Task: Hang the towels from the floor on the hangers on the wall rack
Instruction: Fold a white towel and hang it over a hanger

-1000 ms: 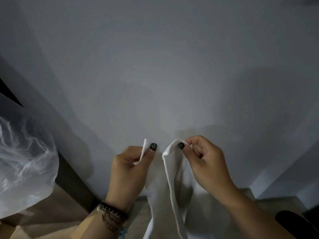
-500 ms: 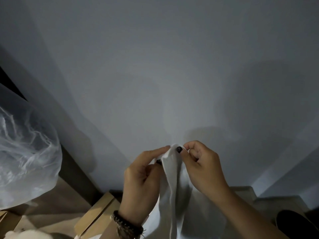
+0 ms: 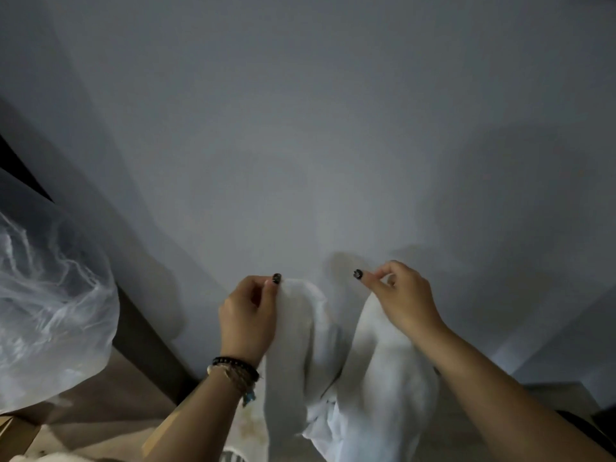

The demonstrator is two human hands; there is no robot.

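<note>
A white towel [image 3: 333,361] hangs in front of me against a plain grey wall. My left hand [image 3: 248,315] pinches one top corner of it between thumb and forefinger. My right hand [image 3: 398,298] pinches the other top corner, a hand's width to the right. The cloth sags in a fold between the two hands and drapes down out of view at the bottom. No hanger or wall rack shows in this view.
A crumpled clear plastic bag [image 3: 46,315] bulges at the left edge. A dark skirting strip [image 3: 146,348] runs along the foot of the wall above a brownish floor [image 3: 110,411]. Another pale cloth [image 3: 50,456] lies at the bottom left.
My hands were together at the towel's top edge half a second ago. They have moved apart, spreading the top edge between them, and both sit slightly higher.
</note>
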